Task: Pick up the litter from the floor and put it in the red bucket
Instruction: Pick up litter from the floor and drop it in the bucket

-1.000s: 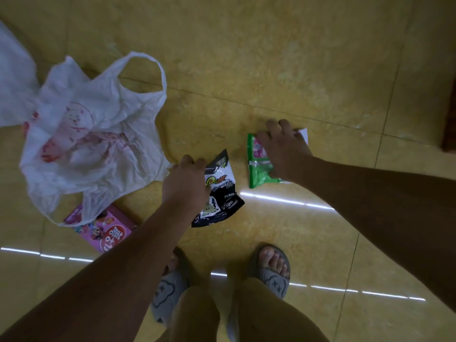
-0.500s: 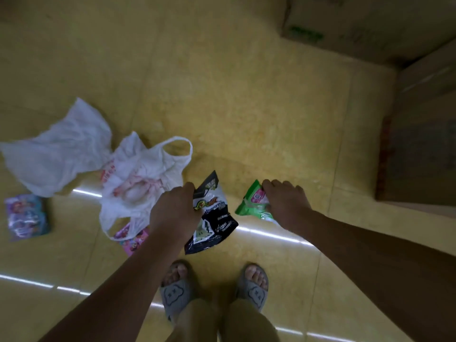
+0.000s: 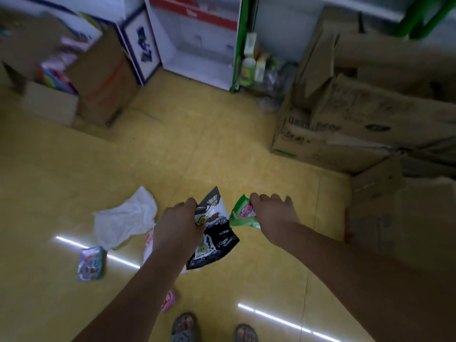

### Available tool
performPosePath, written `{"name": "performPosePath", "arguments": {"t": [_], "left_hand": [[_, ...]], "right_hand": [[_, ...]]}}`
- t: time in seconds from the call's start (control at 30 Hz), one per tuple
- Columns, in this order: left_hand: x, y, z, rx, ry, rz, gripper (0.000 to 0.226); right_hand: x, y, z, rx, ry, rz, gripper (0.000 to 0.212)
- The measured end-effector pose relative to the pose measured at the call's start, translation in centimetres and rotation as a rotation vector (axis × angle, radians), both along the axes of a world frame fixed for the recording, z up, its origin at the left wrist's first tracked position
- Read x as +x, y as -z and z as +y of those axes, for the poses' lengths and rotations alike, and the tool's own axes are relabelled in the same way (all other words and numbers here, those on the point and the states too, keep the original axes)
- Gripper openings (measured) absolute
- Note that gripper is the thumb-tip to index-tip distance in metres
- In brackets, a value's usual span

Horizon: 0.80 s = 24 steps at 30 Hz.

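Reaches both arms forward and down over the floor [image 3: 197, 144]. Grips a black wrapper [image 3: 217, 239] in the left hand [image 3: 177, 225], fingers curled round its upper edge, the rest hanging below the fist. Pinches a green wrapper [image 3: 243, 214] in the right hand [image 3: 271, 211], fingers curled, just beside the black one. Leaves a white bag [image 3: 123, 220], a blue packet [image 3: 90, 264] and a pink packet [image 3: 169, 298] lying to the left. Holds both wrappers clear of the floor, unlike a second ago, when pressed flat on it; now faces boxes [image 3: 370, 119] and a shelf [image 3: 197, 45].
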<state>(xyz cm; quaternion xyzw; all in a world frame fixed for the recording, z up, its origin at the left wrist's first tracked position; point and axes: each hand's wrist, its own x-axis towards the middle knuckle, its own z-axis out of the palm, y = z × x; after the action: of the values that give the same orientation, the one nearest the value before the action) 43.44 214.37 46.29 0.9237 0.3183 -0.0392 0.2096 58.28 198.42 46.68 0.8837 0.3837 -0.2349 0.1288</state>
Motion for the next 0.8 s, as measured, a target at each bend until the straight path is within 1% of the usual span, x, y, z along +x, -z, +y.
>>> {"name": "performPosePath", "arguments": {"t": [0.1, 0.23, 0.4, 0.5, 0.8], "left_hand": [[-0.1, -3.8, -0.2, 0.013, -0.017, -0.038, 0.025], [-0.6, -8.4, -0.5, 0.046, -0.051, -0.070, 0.025], [-1.8, -13.9, -0.8, 0.092, -0.107, -0.091, 0.027], [-2.9, -17.1, -0.7, 0.115, -0.139, -0.098, 0.027], [-6.8, -25.5, -0.8, 0.221, -0.262, -0.144, 0.025]], "right_hand": [[0.2, -4.4, 0.1, 0.030, -0.042, -0.027, 0.067], [0.6, -9.6, 0.6, 0.098, -0.113, -0.067, 0.061], [0.3, -15.1, 0.8, 0.188, -0.181, -0.112, 0.060], [-0.2, -18.5, 1.2, 0.207, -0.245, -0.141, 0.061], [-2.5, -26.3, 2.9, 0.322, -0.386, -0.205, 0.056]]}}
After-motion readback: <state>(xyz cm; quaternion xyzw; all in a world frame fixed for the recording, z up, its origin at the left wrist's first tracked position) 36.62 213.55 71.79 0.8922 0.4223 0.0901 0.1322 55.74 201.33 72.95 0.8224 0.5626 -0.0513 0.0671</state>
